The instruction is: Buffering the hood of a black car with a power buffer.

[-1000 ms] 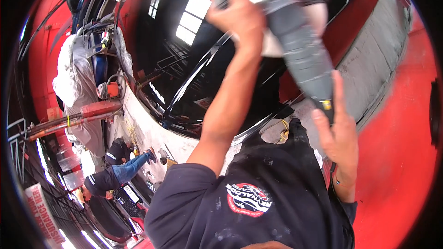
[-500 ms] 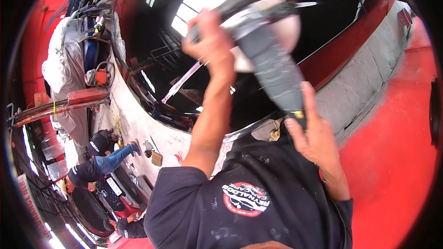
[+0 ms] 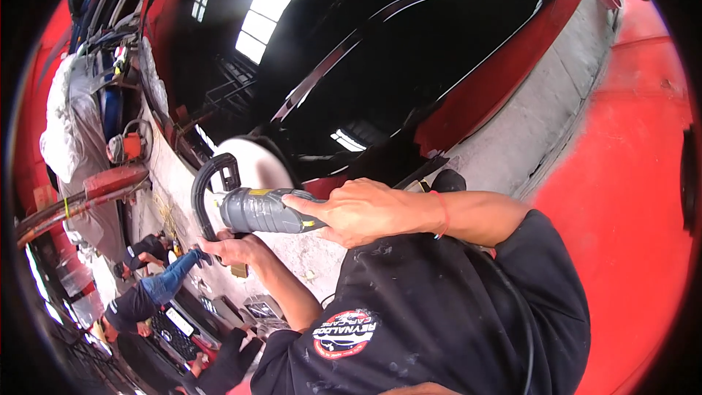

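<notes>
A grey and black rotary polisher [image 3: 259, 212] with a white round pad [image 3: 259, 161] lies low over the near left edge of a glossy black car panel [image 3: 439, 58]. My left hand [image 3: 232, 247] grips the lower end of its looped front handle [image 3: 205, 186]. My right hand [image 3: 355, 212] is closed round the rear of the polisher body, index finger stretched along it. The pad is tilted; whether it touches the panel, I cannot tell. A dark cord runs down along my shirt.
Co-workers [image 3: 153, 289] in dark shirts work at lower left around car parts. A white draped cover [image 3: 80, 124], red and rusty bars [image 3: 95, 197] and an orange machine [image 3: 130, 146] stand at left. A pale grey strip [image 3: 541, 124] and red floor [image 3: 636, 234] lie at right.
Both hands and the polisher have swung down and left from the upper middle of the panel to its near edge. The polisher has turned from upright in view to sideways.
</notes>
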`<state>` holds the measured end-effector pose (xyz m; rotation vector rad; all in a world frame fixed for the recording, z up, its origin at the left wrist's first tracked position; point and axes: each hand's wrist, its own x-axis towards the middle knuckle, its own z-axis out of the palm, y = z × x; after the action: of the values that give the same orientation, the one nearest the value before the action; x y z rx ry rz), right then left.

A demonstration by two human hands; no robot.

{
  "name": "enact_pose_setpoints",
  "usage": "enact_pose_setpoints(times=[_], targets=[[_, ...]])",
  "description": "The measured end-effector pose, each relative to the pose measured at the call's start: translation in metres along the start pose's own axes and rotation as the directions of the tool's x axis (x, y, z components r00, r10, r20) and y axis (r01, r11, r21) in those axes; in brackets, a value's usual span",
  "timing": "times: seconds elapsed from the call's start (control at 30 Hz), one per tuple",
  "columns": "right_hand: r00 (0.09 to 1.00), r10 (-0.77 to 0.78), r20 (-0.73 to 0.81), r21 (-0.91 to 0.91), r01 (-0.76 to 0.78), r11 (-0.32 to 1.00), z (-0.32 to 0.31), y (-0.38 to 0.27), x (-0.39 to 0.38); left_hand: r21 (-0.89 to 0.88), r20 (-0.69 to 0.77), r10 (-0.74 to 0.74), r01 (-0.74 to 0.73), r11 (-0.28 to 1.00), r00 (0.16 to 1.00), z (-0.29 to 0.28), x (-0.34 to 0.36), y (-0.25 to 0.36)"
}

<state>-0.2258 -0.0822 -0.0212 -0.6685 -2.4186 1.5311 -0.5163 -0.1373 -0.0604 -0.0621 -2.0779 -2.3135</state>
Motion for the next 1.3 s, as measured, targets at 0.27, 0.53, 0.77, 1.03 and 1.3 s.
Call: enact_pose_setpoints(times=[0.27, 0.53, 0.77, 1.03, 1.3], targets=[[0.991, 0.132, 0.028, -0.027, -0.131, 0.991, -0.077, -0.008, -0.139, 0.146, 0.417, 0.409, -0.504, 0.851, 0.812, 0.006, -0.127, 0.004], [0.782, 0.298, -0.548, -0.018, -0.367, 0.93, -0.138, -0.01, -0.304, -0.27, 0.685, 0.188, 0.006, 0.963, 0.704, 0.173, -0.367, 0.071], [0.278, 0.723, -0.633, 0.57, -0.464, 0.678, -0.146, -0.057, -0.357, -0.251, 0.912, 0.063, 0.428, 0.868, 0.406, 0.213, -0.507, 0.103], [0.593, 0.65, -0.474, 0.309, -0.58, 0.754, -0.139, -0.059, -0.292, -0.257, 0.779, 0.058, 0.234, 0.938, 0.625, 0.168, -0.37, 0.083], [0.865, 0.483, 0.133, 0.081, -0.496, 0.865, -0.135, -0.058, -0.14, -0.056, 0.452, 0.07, -0.05, 0.997, 0.889, 0.088, -0.169, 0.063]])
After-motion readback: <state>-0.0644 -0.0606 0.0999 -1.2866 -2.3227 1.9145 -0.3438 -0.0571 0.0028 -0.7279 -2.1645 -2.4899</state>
